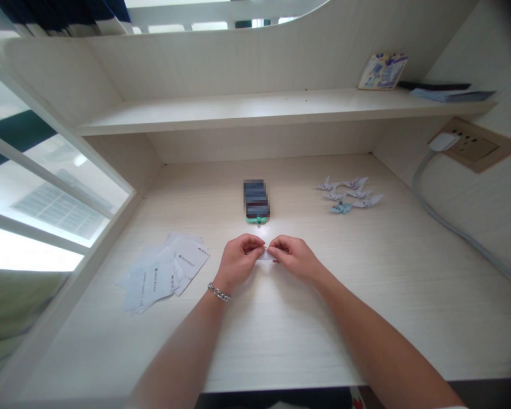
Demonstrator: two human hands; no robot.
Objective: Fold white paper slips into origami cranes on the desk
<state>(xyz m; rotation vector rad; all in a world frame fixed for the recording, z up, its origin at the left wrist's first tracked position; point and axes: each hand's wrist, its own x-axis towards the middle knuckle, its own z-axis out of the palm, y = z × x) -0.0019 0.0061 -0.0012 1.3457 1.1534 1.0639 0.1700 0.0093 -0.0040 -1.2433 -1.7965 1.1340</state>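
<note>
Above the middle of the desk (281,341), my left hand (241,258) and my right hand (296,257) meet, thumbs and forefingers pinched on a small piece of white folded paper (266,257). Most of the paper is hidden behind my fingers. Just beyond my hands lies a phone (256,199) with a green edge, its screen blurred out. To the left of my left hand, several loose white paper sheets (157,278) with small print lie fanned out. Off to the right, several white folded paper cranes (360,193) sit in a group with a light blue paper crane (340,207).
A shelf (238,113) runs across the back, holding a small patterned box (383,71) and some flat booklets (451,95). On the right wall, a white plug (444,141) sits in a socket plate (479,145), its grey cable (455,230) trailing down along the desk's right side.
</note>
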